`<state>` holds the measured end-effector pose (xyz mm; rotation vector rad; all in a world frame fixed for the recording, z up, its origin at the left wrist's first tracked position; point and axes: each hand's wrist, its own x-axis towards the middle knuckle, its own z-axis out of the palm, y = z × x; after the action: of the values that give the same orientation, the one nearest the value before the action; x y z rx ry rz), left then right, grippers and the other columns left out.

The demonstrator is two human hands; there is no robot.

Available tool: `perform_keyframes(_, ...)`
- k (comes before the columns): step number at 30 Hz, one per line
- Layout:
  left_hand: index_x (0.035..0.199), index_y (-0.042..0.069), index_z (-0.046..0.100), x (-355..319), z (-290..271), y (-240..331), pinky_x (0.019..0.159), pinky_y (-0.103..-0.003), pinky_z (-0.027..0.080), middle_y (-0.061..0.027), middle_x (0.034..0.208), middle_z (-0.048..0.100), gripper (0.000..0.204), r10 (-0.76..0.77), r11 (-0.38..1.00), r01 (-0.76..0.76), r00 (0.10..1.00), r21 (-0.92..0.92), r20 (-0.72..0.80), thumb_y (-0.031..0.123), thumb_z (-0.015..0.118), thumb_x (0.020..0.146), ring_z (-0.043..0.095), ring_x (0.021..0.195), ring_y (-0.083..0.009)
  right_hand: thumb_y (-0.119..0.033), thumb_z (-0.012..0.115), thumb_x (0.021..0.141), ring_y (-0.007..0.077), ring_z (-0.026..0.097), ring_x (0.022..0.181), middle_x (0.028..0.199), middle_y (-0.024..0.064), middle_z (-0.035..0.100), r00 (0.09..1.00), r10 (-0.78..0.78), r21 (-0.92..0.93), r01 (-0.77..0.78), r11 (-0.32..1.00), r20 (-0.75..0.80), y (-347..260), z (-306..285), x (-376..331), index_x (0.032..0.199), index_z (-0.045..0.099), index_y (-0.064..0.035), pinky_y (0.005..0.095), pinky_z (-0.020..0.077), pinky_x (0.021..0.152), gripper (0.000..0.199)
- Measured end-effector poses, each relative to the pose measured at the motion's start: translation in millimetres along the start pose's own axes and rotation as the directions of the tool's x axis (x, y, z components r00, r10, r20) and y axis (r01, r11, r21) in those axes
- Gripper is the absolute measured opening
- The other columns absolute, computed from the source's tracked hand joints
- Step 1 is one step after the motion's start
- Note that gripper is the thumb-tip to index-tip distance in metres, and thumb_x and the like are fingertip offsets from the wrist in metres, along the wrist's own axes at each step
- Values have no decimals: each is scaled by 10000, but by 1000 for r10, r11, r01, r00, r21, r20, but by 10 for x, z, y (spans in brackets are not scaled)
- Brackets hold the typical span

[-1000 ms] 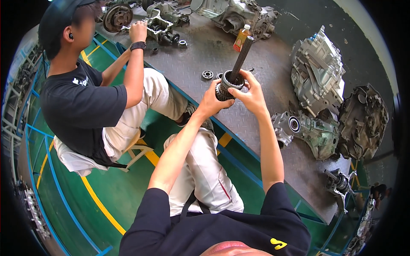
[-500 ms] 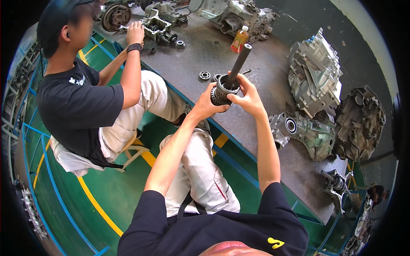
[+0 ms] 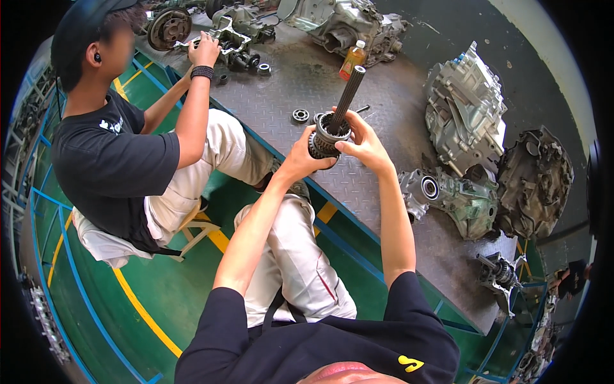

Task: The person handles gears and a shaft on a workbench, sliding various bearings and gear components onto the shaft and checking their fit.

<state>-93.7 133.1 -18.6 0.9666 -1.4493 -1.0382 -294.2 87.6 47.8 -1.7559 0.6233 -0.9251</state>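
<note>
Between my two hands a gear shaft (image 3: pixel 347 96) is held over the table's near edge, its long splined end tilted up and slightly right. My left hand (image 3: pixel 302 157) is closed round the stacked gears at the lower left side. Against the toothed ring at the shaft's base, my right hand (image 3: pixel 366 142) grips from the right, thumb in front and fingers partly hidden behind. A ball bearing (image 3: pixel 300 116) lies on the metal table just beyond my left hand. Behind the shaft is a small bolt-like rod (image 3: pixel 363 109).
At left, a seated person (image 3: pixel 121 147) handles an open gear housing (image 3: pixel 231 40). A bottle (image 3: pixel 353 59) stands beyond the shaft. Large transmission casings (image 3: pixel 465 109) and a greenish housing (image 3: pixel 470 203) occupy the table's right side. A blue-edged metal table (image 3: pixel 441 256) runs diagonally over a green floor.
The whole view has shifted slightly, moving the scene a little left. Both hands keep the same grip on the gear shaft. The other person's hand has moved slightly over the housing.
</note>
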Motion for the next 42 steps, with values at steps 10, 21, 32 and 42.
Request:
perform_keyframes(10,1432,43,490,44,1,-58,1008,-357,516,-120,1237,680,894,-2,1000,2,1000,-2,-7,253,929,682,660,1136,-217,-155,875,817,194,568,1312,1366,85,634,997,-52,-35,50,998,-53,62,9,20,1492,515,-6,379,402,1169,779)
perform_keyframes(21,1432,50,487,40,11,-77,1008,-360,511,-120,1244,676,887,70,997,-69,997,34,-29,255,933,693,650,1146,-218,-243,923,769,245,521,1375,1381,93,576,983,-164,-127,152,980,-86,80,106,46,1514,471,-52,449,401,1188,893)
perform_keyframes(32,1402,64,501,13,9,-21,948,-335,517,-81,1199,648,812,-15,999,15,1000,-52,8,225,899,713,622,1076,-174,-223,875,784,257,553,1370,1423,142,615,983,-146,-125,132,983,-111,116,52,21,1531,450,-25,442,399,1165,881)
perform_keyframes(42,1393,54,498,16,12,-50,916,-325,526,-69,1187,640,805,4,998,-2,1000,-68,24,210,899,712,622,1049,-159,-229,887,755,257,563,1347,1400,144,616,968,-186,-229,146,963,-166,84,143,7,1520,461,-40,441,419,1151,896)
